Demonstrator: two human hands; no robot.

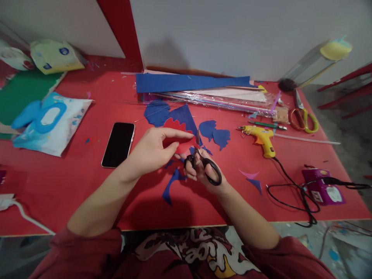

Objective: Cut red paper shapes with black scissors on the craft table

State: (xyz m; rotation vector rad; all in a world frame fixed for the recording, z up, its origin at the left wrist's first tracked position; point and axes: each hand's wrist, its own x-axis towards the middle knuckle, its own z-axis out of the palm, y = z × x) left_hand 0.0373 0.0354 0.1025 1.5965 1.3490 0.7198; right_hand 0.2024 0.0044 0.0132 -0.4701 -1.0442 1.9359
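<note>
The table [78, 170] is red, so red bits could get lost on it. Close to you lies a curved blue scrap [169, 192]. Just past it, your right hand [210, 170] is curled around the scissors [198, 150], fingers in the black loops. I can't tell how wide the blades are. Your left hand [152, 145] pinches the wavy red piece [174, 124], thumb and pointer finger nearly together, in the middle. That fingertip is right beside the blades, so a slip could nip you. If your pinch is loose, the red piece could bend and cut crooked. Farther off, blue shapes [207, 128] lie near the blades and might get snipped too.
</note>
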